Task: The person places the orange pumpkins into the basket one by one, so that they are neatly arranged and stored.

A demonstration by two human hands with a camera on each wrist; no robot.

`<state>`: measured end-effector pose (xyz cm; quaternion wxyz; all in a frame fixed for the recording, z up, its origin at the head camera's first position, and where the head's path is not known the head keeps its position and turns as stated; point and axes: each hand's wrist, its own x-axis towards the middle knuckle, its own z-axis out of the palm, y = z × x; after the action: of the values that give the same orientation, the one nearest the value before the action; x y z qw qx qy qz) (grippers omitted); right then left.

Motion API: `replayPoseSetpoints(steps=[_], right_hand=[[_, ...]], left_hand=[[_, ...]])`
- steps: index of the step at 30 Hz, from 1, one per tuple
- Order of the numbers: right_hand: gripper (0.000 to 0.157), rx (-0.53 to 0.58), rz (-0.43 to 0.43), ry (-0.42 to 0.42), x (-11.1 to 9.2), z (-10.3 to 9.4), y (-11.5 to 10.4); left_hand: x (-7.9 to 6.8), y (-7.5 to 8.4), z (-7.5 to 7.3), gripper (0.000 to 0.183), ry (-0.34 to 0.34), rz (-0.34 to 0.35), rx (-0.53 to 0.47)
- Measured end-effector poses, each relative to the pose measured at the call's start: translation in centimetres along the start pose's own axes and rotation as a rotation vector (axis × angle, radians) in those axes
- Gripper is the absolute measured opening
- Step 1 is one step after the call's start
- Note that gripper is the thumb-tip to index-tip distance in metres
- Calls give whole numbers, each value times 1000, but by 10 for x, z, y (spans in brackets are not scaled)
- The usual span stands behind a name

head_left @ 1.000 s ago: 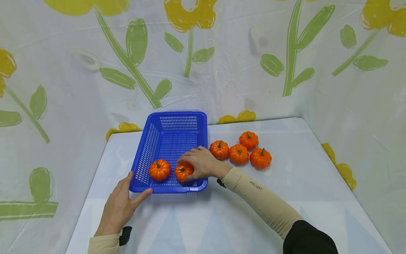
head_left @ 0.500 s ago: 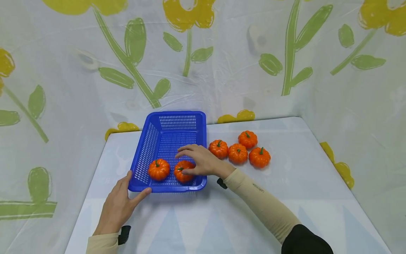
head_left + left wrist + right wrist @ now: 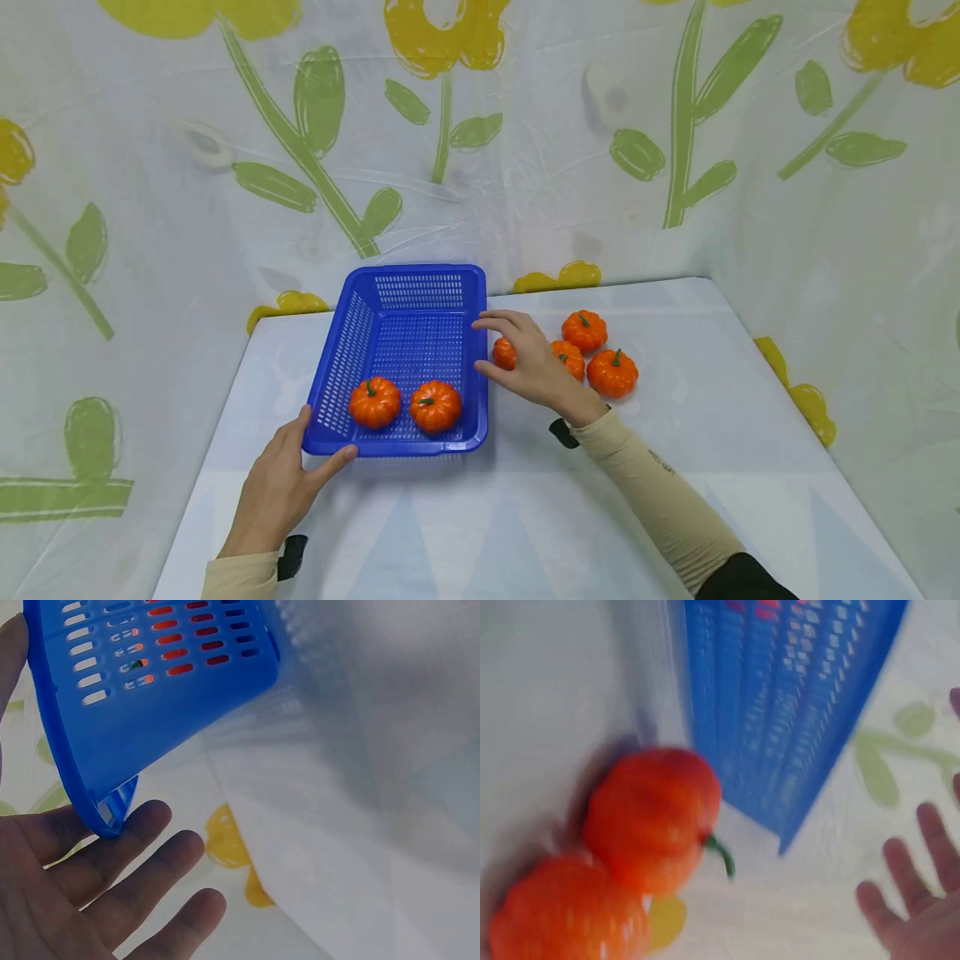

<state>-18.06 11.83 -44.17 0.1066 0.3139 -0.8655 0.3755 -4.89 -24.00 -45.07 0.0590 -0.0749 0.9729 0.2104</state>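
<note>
While the left hand point(image 3: 277, 483) rests at the near left corner of the blue basket point(image 3: 420, 337), its thumb touches the near rim; in the left wrist view its fingers extend loosely by the rim, not wrapped round it. Right hand point(image 3: 528, 358): just beside the basket's right rim, fingers spread wide, thumb well apart, nothing in its grasp.

Inside the basket, at its near end, sit two orange toy pumpkins: the left one point(image 3: 375, 402) with its stem up, the right one point(image 3: 436, 407) with its stem toward the basket's left wall. They are apart, with a narrow gap between.

Outside, right of the basket, a group of four pumpkins point(image 3: 585, 332) lies on the white table point(image 3: 465, 525). The right hand partly hides two of these in the head view. The one nearest the basket stands close to its right wall.

Beige sleeves point(image 3: 660, 492) cover both forearms. Behind the basket hangs a flower-print cloth point(image 3: 540, 225).
</note>
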Motion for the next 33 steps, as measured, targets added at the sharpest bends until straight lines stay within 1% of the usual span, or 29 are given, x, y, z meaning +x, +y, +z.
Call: replayPoseSetpoints(steps=[4,7,12,17,22,25,30,33], right_hand=[[59,-18,90,79,-12,-22,11],[62,-32,128,107,-24,-36,23],[66,-59,192,116,-44,-58,45],[72,-88,291,104,-61,-77,65],[76,-96,408,78,-80,-88,83],[82,-91,480,38,-92,-92,90],[100,-76,617,-51,-107,-90,98],[108,-72,675,-95,-113,-86,102]], left_hand=[[0,1,0,121,-6,-1,1],[0,1,0,122,-12,-2,3],[-1,0,-1,121,-14,-5,11],[1,0,-1,121,-16,-5,13],[1,0,-2,121,-17,-3,8],[1,-1,-2,120,-16,-3,7],[2,-1,-2,120,-20,1,5],[2,-1,-3,121,-31,-10,5]])
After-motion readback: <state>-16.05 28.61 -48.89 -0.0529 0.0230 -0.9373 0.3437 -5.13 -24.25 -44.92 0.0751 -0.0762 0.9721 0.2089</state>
